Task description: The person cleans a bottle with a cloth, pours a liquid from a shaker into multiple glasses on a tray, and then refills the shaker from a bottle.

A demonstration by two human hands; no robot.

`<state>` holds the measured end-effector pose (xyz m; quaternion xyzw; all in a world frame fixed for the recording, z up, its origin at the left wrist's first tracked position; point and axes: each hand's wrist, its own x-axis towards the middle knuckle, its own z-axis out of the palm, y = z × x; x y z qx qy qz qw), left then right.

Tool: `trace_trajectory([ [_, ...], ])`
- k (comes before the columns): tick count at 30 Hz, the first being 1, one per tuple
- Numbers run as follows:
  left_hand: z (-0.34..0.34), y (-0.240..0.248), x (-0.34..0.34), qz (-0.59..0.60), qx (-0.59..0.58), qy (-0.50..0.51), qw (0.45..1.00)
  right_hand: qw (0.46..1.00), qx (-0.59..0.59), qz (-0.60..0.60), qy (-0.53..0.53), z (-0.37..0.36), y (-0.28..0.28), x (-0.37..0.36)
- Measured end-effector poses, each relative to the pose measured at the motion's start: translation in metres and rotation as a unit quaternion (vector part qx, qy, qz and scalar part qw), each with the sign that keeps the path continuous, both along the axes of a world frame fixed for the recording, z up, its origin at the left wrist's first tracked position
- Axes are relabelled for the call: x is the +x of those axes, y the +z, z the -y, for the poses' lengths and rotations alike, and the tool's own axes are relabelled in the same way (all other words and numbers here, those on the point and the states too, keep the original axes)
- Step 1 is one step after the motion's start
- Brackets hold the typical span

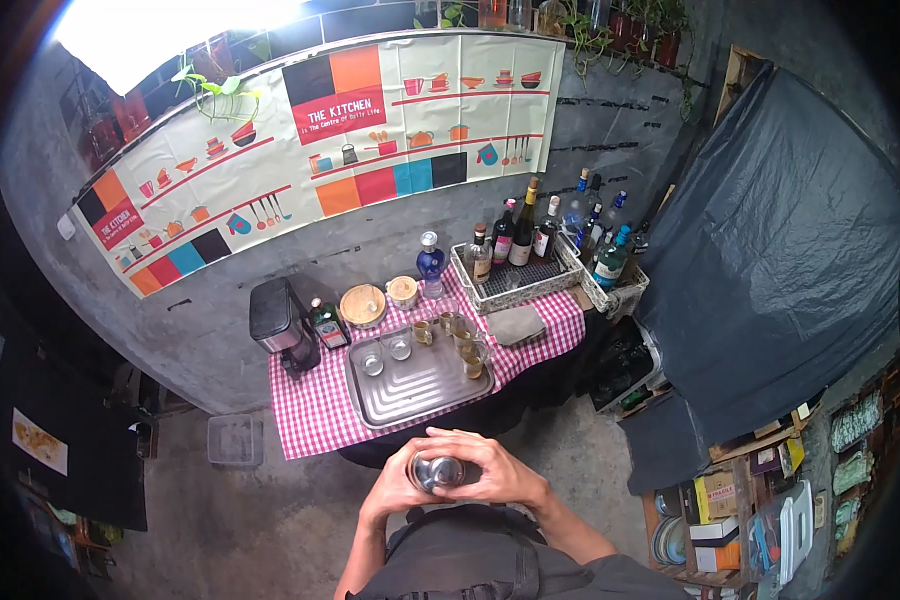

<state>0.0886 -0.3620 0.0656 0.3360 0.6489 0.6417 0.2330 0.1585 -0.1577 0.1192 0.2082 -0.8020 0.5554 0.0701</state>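
The left hand [396,484] and the right hand [494,474] are both wrapped around a shiny silver container [446,472]. Each grip is closed on it, one from the left side and one from the right. The container is up in the air, close to the person's body, on the near side of the tabletop. Its round top points up between the hands.

A pink and white checked cloth [303,425] covers the tabletop. On the cloth sits a big metal tray [415,396]. Two small clear glasses, a left glass [372,364] and a right glass [400,347], stand on the left part of the tray. Some little glass mugs [472,366] with something brown inside stand on its right part.

To the left of the tray are a black machine [278,318] and a dark bottle [328,326]. On the far side are two pots with light round lids [362,306] and a blue bottle [430,264]. Far to the right, a white basket [521,298] holds more bottles [521,240].
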Motion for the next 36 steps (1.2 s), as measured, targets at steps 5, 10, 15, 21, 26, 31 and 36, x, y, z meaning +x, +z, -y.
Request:
trace_trajectory([
  [5, 0.004, -0.001, 0.000, 0.037, -0.028, -0.010, 0.999, 0.991, -0.079, 0.074, -0.074, -0.004, -0.001, -0.004],
  [10, 0.003, -0.007, 0.004, 0.076, -0.021, -0.022, 0.997, 0.999, -0.041, 0.025, -0.017, 0.010, -0.002, 0.000],
  [15, 0.012, -0.003, 0.002, 0.016, -0.044, 0.023, 0.999, 0.995, -0.073, 0.051, -0.050, -0.003, -0.001, 0.003],
  [21, 0.001, 0.007, 0.004, 0.074, -0.024, -0.018, 0.997, 0.997, -0.052, 0.041, -0.025, 0.011, 0.002, -0.002],
  [26, 0.013, -0.001, -0.001, 0.027, -0.043, -0.001, 0.999, 0.995, -0.074, 0.048, -0.041, -0.001, -0.002, 0.001],
  [31, 0.001, -0.009, 0.006, 0.148, 0.018, -0.024, 0.988, 0.993, -0.069, 0.067, -0.064, 0.016, 0.010, -0.004],
  [36, 0.012, -0.007, -0.006, 0.009, -0.044, -0.001, 0.999, 0.999, -0.046, 0.019, -0.017, -0.003, -0.007, 0.003],
])
